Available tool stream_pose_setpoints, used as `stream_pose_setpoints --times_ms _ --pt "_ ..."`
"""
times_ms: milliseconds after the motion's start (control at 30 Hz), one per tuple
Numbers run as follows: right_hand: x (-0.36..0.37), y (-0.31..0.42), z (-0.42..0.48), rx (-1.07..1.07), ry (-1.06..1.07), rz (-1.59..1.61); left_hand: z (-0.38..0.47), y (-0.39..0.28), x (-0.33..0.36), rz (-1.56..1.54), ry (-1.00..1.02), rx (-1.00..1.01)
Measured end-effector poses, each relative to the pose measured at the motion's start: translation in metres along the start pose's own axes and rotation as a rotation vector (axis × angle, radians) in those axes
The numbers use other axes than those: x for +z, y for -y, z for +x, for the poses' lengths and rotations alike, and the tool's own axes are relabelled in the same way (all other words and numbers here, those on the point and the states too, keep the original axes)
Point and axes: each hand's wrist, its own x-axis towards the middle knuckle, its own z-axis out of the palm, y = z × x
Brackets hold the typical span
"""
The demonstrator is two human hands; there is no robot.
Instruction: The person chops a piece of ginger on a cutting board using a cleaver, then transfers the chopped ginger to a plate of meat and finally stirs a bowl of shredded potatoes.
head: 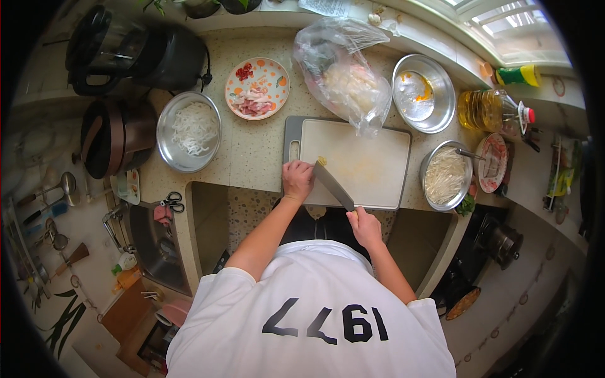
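Observation:
My right hand (366, 227) grips the handle of a kitchen cleaver (334, 185), whose blade slants up and left over the white cutting board (378, 160). Near the blade's far end lies a small heap of pale yellow cut food (322, 161), too small to identify. My left hand (298, 178) is at the board's left edge, beside the blade tip, with curled fingers; whether they hold anything is hidden. A clear plastic bag (347, 85) of pale food overlaps the board's top edge.
Behind the board stands an orange-patterned plate (279, 80) with sliced meat and chopped red pieces. Metal bowls hold white noodles (194, 128) and enoki mushrooms (444, 175). Another metal bowl (444, 85) has orange residue, beside an oil bottle (487, 112). Scissors (175, 202) lie by the sink (150, 236).

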Motion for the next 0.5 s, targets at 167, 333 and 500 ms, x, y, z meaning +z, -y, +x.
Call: stream_pose_setpoints --times_ms 167,333,500 --pt "-0.001 -0.002 -0.004 0.022 0.017 -0.001 -0.001 0.0 0.0 -0.025 -0.005 0.023" --pt "-0.002 0.001 -0.004 0.026 0.02 -0.001 0.0 0.0 0.0 -0.038 -0.021 0.022" --pt "0.001 -0.001 0.006 0.018 0.026 0.007 0.001 -0.003 0.0 -0.016 -0.016 0.003"
